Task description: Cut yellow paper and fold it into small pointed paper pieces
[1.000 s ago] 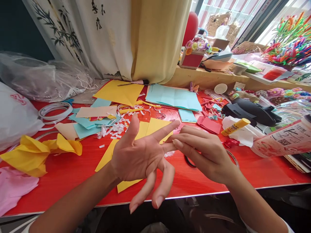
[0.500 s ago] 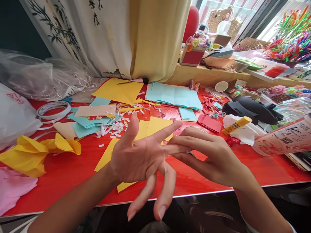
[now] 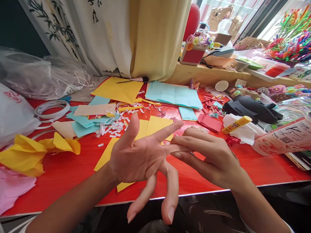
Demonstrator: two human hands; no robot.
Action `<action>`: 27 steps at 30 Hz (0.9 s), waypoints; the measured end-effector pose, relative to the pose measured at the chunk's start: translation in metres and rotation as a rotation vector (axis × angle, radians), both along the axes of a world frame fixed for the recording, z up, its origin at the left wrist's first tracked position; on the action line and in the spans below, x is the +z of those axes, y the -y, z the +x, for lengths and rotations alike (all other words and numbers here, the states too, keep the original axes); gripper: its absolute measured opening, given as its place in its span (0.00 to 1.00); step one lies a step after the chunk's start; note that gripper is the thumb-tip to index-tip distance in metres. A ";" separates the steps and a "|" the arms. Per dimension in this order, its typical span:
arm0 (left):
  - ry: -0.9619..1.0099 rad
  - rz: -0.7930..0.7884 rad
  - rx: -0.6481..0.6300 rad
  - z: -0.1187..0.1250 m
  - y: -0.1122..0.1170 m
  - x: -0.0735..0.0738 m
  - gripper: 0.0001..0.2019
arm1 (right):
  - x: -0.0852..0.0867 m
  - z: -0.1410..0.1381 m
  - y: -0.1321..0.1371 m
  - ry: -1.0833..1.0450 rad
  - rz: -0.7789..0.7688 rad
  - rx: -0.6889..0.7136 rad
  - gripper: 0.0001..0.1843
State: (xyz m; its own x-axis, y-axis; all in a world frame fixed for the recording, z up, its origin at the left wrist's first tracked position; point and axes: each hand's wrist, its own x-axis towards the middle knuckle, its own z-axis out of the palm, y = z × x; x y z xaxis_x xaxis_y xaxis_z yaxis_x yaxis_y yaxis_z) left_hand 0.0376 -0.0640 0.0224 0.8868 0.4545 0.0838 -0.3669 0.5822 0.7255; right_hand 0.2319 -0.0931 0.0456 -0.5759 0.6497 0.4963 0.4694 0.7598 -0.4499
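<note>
My left hand (image 3: 138,158) is held palm up above the red table (image 3: 73,168), thumb and fingers spread wide, nothing lying in it. My right hand (image 3: 213,158) comes in from the right, its fingers closed in a pinch around the tip of my left middle finger. Whether anything small sits between the fingertips is hidden. Yellow paper sheets (image 3: 157,124) lie on the table just beneath and behind both hands.
A yellow glue stick (image 3: 236,124) rests on white tissue at the right, beside a black tool (image 3: 252,108). Teal sheets (image 3: 175,94), white shreds (image 3: 114,127), a tape roll (image 3: 52,108), crumpled yellow paper (image 3: 31,152) and plastic bags (image 3: 14,113) cover the table. A cluttered sill runs behind.
My right hand's fingers have slid a little along my left middle finger. The left ring and little fingers have drooped lower. The view shifted slightly.
</note>
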 end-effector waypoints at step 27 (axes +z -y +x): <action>-1.046 1.092 0.696 -0.024 -0.062 -0.033 0.26 | -0.047 0.015 -0.064 -0.322 -0.583 -0.373 0.20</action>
